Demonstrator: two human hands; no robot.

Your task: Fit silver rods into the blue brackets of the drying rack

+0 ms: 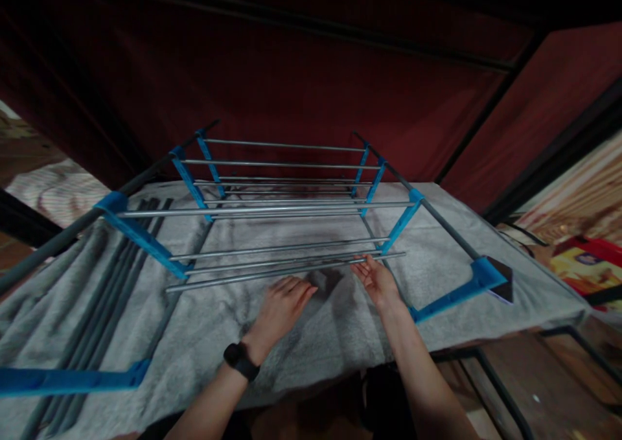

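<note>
A loose grey metal rod [262,275] slants across in front of a rack with blue plastic brackets [400,230] and grey tubes. The fingers of my right hand [376,280] close on this rod near its right end. My left hand [286,305], with a black watch [241,360] on its wrist, hovers just below the rod's middle. Its fingers are loosely bent, and no object shows in them. Behind the loose rod, several crossbars [276,210] link the left and right brackets. Two more blue brackets, at front left [72,380] and front right [451,295], have no crossbar between them.
A grey fleecy cloth [321,336] covers the surface under the rack. Several dark grey tubes [104,304] lie on it at the left. Dark red panels [301,90] rise behind. At the right are a red and yellow package [587,268] and a dark-framed wooden piece [549,375].
</note>
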